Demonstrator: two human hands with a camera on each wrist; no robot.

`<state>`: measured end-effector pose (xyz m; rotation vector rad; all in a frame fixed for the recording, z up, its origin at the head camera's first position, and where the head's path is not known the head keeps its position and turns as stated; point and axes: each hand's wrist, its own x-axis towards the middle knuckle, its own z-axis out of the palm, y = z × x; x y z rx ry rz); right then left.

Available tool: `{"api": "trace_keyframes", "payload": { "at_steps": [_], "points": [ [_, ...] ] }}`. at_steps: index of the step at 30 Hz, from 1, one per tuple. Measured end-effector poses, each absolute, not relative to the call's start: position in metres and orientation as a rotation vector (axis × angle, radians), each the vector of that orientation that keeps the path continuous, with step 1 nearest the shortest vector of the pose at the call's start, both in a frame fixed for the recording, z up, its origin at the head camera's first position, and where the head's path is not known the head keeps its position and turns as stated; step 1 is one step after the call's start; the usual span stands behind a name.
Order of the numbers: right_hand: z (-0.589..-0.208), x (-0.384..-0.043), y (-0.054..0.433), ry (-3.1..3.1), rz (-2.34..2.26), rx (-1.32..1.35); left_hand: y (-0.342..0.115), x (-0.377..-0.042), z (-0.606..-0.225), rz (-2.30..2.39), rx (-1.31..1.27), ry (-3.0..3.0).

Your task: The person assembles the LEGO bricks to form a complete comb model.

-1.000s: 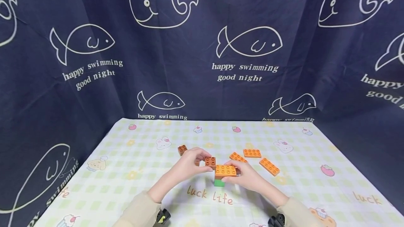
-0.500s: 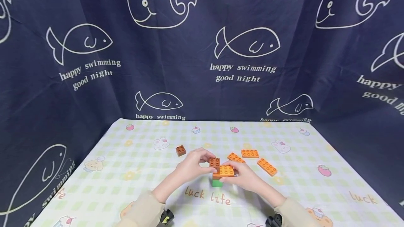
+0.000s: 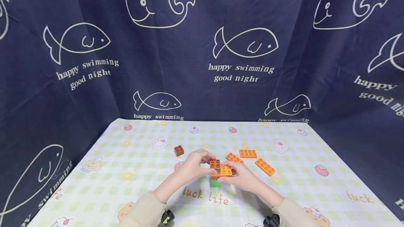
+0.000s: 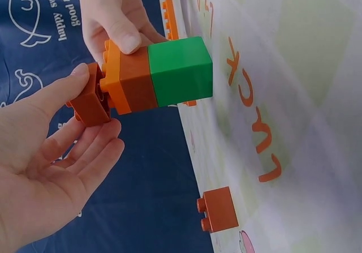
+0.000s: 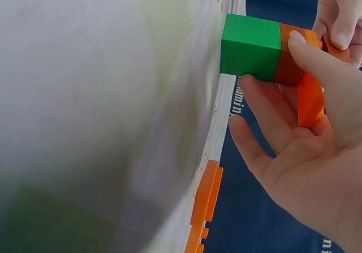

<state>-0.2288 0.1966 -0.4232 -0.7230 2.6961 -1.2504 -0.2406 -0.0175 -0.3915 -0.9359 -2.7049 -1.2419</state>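
A small stack stands on the cloth in front of me: a green block (image 4: 182, 72) at the bottom, a brown brick (image 4: 136, 80) on it, and a long orange brick (image 3: 226, 171) on top, jutting out to the right. My right hand (image 3: 242, 177) grips the stack, its thumb on the brown layer in the right wrist view. Between thumb and fingers, my left hand (image 3: 192, 165) pinches another brown brick (image 4: 92, 103) with four-stud top. That brick sits over the left end of the orange one, slightly tilted, with orange studs showing between them in the left wrist view.
Behind the stack to the right lie three loose orange bricks: one partly behind my right hand (image 3: 234, 157), a flat one (image 3: 248, 153) and a slanted one (image 3: 265, 167). A single brown brick (image 3: 179, 150) lies back left. The patterned tablecloth (image 3: 126, 171) meets a dark blue curtain (image 3: 202, 45).
My left hand has carried its brown brick rightward from beside the stack onto the left end of the orange brick. The right hand keeps its grip. The head view has shifted slightly.
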Motion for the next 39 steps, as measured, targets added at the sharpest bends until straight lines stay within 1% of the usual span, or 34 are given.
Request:
{"api": "trace_keyframes", "payload": {
  "at_steps": [13, 27, 39],
  "points": [
    [-0.4265, -0.2313, 0.1972, 2.673, -1.278, -0.752, -0.0154, -0.2409, -0.3942, -1.212, -0.923, -2.734],
    [-0.4269, -0.2314, 0.1975, 2.678, -1.268, -0.726, -0.0128, -0.2416, -0.3955, -1.147, -0.952, -2.731],
    [-0.4269, -0.2307, 0.1970, 2.681, -1.260, -0.699, -0.0111, -0.2423, -0.3986, -1.213, -0.918, -2.740]
  ]
}}
